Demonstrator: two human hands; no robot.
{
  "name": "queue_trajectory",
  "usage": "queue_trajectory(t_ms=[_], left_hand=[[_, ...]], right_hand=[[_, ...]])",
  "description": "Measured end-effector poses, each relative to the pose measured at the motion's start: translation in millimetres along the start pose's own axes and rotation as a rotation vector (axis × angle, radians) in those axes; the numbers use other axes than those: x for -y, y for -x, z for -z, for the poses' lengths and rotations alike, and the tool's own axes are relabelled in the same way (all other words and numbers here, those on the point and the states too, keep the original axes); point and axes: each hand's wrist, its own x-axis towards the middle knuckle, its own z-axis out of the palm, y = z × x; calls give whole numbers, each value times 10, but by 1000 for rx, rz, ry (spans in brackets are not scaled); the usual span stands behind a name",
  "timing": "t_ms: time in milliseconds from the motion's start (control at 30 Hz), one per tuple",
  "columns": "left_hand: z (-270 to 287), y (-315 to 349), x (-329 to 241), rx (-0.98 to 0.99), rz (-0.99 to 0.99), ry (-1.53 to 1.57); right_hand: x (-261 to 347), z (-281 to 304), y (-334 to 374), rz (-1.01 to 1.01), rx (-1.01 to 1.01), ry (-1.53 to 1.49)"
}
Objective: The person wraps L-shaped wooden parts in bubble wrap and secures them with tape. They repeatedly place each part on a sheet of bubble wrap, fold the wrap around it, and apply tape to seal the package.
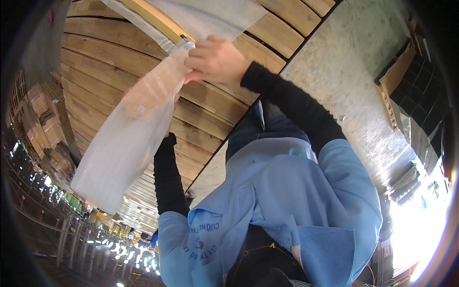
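A long, white, translucent foam sheet [114, 153] hangs at a slant from upper middle to lower left. At its upper end, my right hand [217, 60] pinches the edge with bent fingers, slightly blurred. My left hand [148, 103] is mostly behind the sheet and shows through it faintly. Fingertips show at both sides of the sheet, so the left hand grips it. Just beyond the right hand lies a pale wooden bar [155, 18], its near end close to the sheet's top. A small dark piece [184, 37] shows at that end.
Beneath is a slatted wooden table [205, 115] with dark gaps. More translucent sheeting [224, 19] lies over its far part. Concrete floor [349, 81] runs along the right, with cardboard [397, 71] beside dark stacked pieces. Brown boxes [40, 119] stand at the far left.
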Motion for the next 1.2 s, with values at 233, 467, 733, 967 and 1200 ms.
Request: queue_trajectory(t_ms=[233,467,733,967,1200], left_hand=[[1,120,129,-56,-146,-286],[-334,599,201,-640,121,269],[-238,363,224,-907,243,735],[123,479,691,-880,359,974],[382,648,675,-710,767,1009]], right_hand=[[-612,28,-1111,-21,658,-16],[-1136,-420,-1314,-394,237,-419],[-805,-107,-172,-795,-229,-225],[-351,-421,-163,-246,26,97],[480,-925,-237,96,562,-49]])
